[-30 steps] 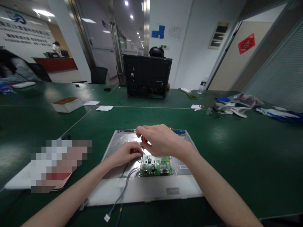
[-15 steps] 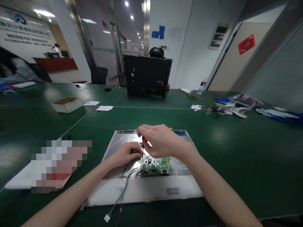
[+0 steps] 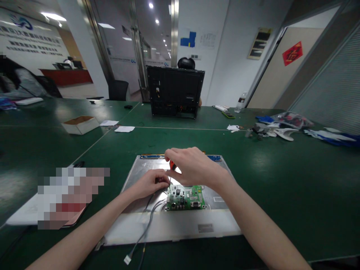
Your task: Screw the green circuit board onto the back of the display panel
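A green desk [image 3: 281,180] is stretching out under and all around both hands. A flat grey metal panel [image 3: 168,225] is lying on it directly beneath them. Far beyond the hands, a black monitor housing [image 3: 176,92] is standing upright, and an open cardboard box [image 3: 80,124] is sitting well off to the left of the left hand.

The right hand [image 3: 194,167] is closing around the red handle of a screwdriver [image 3: 172,165], holding it nearly upright with its tip pointing down. The left hand [image 3: 150,182] is resting on the panel just beside the right, its fingers drawn together at the tool's tip; what they are pinching is too small to tell.

A green circuit board [image 3: 187,198] is lying just below the right hand. Grey cables [image 3: 146,228] are trailing from under the left hand toward the person.
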Available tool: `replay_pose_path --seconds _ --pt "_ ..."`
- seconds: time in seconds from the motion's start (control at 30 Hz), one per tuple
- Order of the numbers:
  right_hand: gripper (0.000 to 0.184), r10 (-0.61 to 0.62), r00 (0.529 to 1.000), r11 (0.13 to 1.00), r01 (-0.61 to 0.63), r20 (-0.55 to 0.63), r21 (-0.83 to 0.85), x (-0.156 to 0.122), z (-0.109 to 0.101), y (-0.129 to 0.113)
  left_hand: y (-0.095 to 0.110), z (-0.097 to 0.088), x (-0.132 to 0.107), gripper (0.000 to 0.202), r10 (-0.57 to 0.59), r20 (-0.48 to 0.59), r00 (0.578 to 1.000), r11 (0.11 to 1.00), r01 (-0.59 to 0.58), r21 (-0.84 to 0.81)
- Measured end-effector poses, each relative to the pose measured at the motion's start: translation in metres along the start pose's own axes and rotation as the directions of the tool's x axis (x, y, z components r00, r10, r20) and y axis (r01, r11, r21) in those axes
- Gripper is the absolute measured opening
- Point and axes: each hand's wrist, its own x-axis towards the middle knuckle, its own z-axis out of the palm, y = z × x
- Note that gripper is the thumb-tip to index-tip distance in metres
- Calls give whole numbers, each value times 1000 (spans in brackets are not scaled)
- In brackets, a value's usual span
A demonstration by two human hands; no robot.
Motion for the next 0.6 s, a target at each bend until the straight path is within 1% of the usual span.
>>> replay_pose_path --seconds 0.1,0.17,0.3,0.43,0.5,0.6 --pt "19 -42 999 997 40 27 62 -2 -2 -1 -2 1 0 6 23 7 1000 1000 -23 -5" --pt "19 -49 998 996 47 29 70 -2 -1 -1 -2 1 0 6 26 10 1000 1000 -26 -11" --pt "15 0 1000 1000 0 -10 -12 1 3 -1 0 0 0 7 7 21 1000 1000 -6 -28" --pt "18 40 999 993 -41 -16 -107 2 3 0 1 -1 0 9 -10 30 1000 1000 11 -18" --pt "17 44 999 993 -47 -23 -109 1 2 0 1 -1 0 8 -8 22 1000 1000 8 -7" --pt "15 1 1000 999 -3 -24 -51 -2 -1 0 -1 -1 0 6 6 14 1000 1000 -6 -4"
